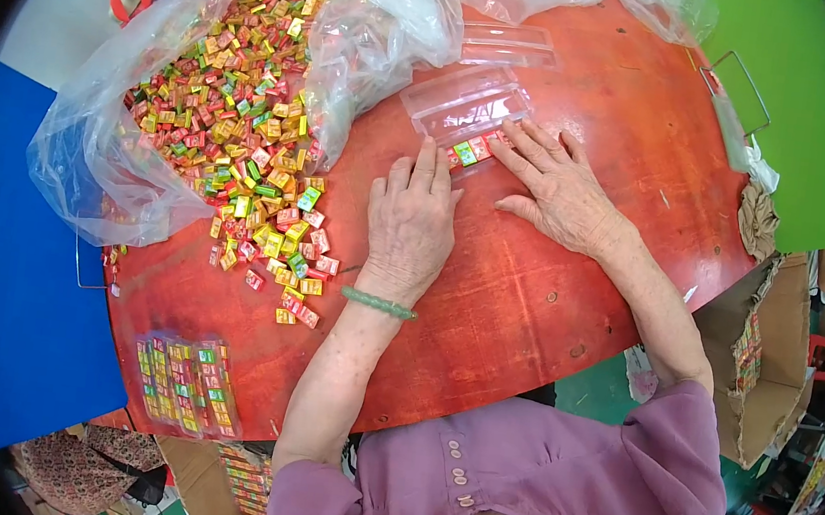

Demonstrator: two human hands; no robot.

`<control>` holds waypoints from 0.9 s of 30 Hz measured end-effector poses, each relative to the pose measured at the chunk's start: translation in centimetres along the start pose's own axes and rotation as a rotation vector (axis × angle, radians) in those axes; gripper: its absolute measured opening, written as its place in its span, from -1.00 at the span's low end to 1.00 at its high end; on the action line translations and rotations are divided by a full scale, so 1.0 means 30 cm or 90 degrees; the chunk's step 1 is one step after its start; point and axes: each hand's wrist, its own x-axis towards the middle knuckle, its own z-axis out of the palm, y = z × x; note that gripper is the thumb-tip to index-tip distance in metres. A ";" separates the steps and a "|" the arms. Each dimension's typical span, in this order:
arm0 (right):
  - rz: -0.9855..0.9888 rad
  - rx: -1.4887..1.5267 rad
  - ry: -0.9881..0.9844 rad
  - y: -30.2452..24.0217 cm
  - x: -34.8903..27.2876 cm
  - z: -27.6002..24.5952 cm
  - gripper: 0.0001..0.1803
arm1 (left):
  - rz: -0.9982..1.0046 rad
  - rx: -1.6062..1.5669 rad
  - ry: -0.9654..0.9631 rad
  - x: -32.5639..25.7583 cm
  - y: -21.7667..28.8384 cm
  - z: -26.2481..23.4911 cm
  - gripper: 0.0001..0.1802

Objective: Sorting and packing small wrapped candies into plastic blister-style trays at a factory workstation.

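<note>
A short row of small wrapped candy-like blocks (474,150), red, green and white, lies along the near edge of a clear plastic tray (467,105). My left hand (409,222) reaches the left end of this row. Its index and middle fingers stretch forward, the thumb apart. At the row's right end lie the spread fingers of my right hand (561,188), covering some blocks; its thumb points left over the table. Neither hand grips anything that I can see. A green bead bracelet (380,302) circles my left wrist.
Loose blocks (235,128) spill from a large clear bag (91,163) onto the red table (488,306). Another clear tray (508,43) lies farther back. Filled packs (183,384) sit at the near left corner. Cardboard boxes (778,366) stand beside the table.
</note>
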 end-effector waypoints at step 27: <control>0.006 0.008 -0.050 -0.225 -0.268 -0.033 0.00 | 0.029 0.020 -0.113 -0.238 0.075 -0.157 -0.24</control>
